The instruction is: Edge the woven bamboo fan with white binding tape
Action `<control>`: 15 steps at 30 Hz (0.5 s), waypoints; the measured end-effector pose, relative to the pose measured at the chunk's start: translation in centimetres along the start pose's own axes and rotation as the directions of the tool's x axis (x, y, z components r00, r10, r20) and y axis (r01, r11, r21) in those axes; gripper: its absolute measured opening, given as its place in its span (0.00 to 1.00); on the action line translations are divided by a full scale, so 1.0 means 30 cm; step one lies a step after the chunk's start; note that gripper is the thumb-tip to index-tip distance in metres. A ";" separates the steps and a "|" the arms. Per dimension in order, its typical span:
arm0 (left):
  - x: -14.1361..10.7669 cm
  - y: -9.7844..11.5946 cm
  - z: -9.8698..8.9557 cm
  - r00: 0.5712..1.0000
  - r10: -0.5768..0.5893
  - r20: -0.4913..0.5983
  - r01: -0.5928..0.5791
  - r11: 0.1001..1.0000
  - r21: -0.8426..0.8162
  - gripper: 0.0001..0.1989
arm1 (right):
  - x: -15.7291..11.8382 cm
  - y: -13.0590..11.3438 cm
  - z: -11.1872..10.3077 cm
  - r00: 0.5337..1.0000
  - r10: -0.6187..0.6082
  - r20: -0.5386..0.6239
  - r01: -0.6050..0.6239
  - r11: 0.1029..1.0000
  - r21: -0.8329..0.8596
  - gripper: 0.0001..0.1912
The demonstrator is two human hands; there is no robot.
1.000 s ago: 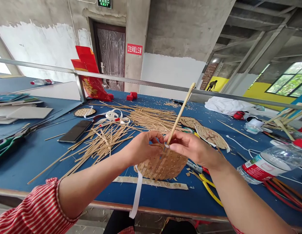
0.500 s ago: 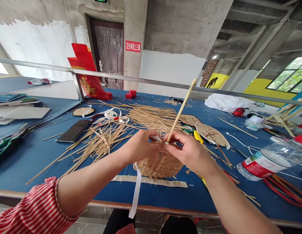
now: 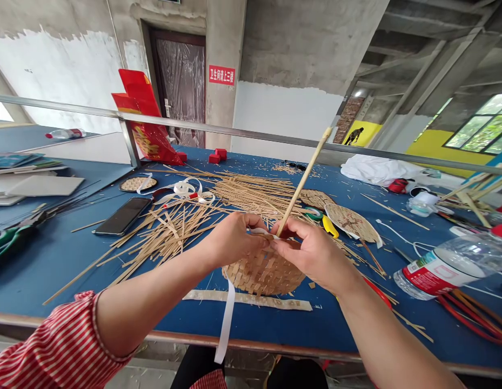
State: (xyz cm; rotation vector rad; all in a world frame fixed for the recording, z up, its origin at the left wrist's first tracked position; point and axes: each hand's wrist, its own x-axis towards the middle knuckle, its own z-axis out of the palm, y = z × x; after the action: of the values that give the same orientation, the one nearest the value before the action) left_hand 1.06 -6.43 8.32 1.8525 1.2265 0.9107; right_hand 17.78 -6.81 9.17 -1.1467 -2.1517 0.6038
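Note:
A woven bamboo-strip fan (image 3: 261,274) is held upside down over the near middle of the table, its pale stick handle (image 3: 303,181) pointing up and right. My left hand (image 3: 236,237) pinches the edge left of the handle, thumb in front, fingers curled behind. My right hand (image 3: 305,243) pinches the edge at the handle's foot. White binding tape (image 3: 225,319) runs along that edge under my fingers; a loose length hangs down past the table's front edge. My fingertips hide part of the edge.
Loose bamboo strips (image 3: 169,235) lie behind and left, near a phone (image 3: 123,216). A pale strip (image 3: 251,300) lies in front of the fan. To the right are a yellow-handled tool (image 3: 330,227), finished fan pieces (image 3: 352,221) and a water bottle (image 3: 441,270). Scissors (image 3: 15,237) lie left.
My left thumb and fingers have drawn slightly left, away from my right thumb, so more of the edge shows between them. The handle's tip has tilted slightly right.

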 end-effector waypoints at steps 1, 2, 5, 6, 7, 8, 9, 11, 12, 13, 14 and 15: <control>-0.001 0.002 -0.001 1.000 -0.002 -0.004 0.002 1.000 0.004 0.07 | 0.002 0.000 0.001 1.000 0.006 0.008 -0.006 1.000 -0.010 0.03; -0.002 0.004 -0.003 1.000 -0.006 -0.004 0.006 1.000 0.002 0.06 | 0.003 0.001 0.001 1.000 0.012 0.014 -0.012 1.000 -0.018 0.03; -0.005 0.008 -0.006 1.000 -0.018 0.004 0.018 1.000 -0.019 0.07 | 0.005 0.002 0.001 0.999 0.026 0.043 -0.025 0.999 -0.021 0.03; -0.006 0.008 -0.007 1.000 -0.021 0.006 0.021 1.000 -0.021 0.07 | 0.005 0.000 0.000 0.998 0.026 0.051 -0.025 1.000 -0.017 0.04; -0.006 0.008 -0.008 1.000 -0.025 0.007 0.025 1.000 -0.018 0.07 | 0.004 -0.002 -0.001 0.998 0.025 0.053 -0.024 1.000 -0.013 0.04; -0.006 0.008 -0.008 1.000 -0.029 0.006 0.029 1.000 -0.012 0.08 | 0.004 -0.004 -0.002 0.998 0.022 0.051 -0.022 1.000 -0.011 0.04; -0.006 0.007 -0.008 0.999 -0.032 0.005 0.032 0.999 -0.007 0.08 | 0.004 -0.007 -0.002 0.999 0.019 0.044 -0.018 1.000 -0.014 0.04; -0.004 0.004 -0.006 0.999 -0.032 -0.003 0.032 0.999 -0.005 0.08 | 0.004 -0.011 -0.001 1.000 0.014 0.027 -0.013 0.999 -0.032 0.04; -0.003 0.002 -0.005 0.999 -0.031 -0.008 0.031 0.999 -0.010 0.09 | 0.004 -0.011 0.000 1.000 0.012 0.021 -0.011 0.999 -0.041 0.03; -0.002 -0.001 -0.004 1.000 -0.028 -0.007 0.028 0.999 -0.021 0.08 | 0.005 -0.011 0.001 1.000 0.010 0.019 -0.009 0.999 -0.047 0.03; -0.002 -0.003 -0.002 1.000 -0.022 -0.003 0.022 0.999 -0.035 0.08 | 0.006 -0.009 0.002 1.000 0.008 0.020 -0.007 0.999 -0.050 0.03; -0.001 -0.005 -0.001 1.000 -0.013 0.002 0.013 0.999 -0.047 0.08 | 0.007 -0.006 0.002 1.000 0.009 0.024 -0.007 0.999 -0.050 0.03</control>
State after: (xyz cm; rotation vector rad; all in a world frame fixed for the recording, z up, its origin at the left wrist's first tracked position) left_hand 0.94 -6.41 8.19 1.8059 1.2047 0.9233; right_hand 17.54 -6.74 9.31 -1.1808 -2.1948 0.5725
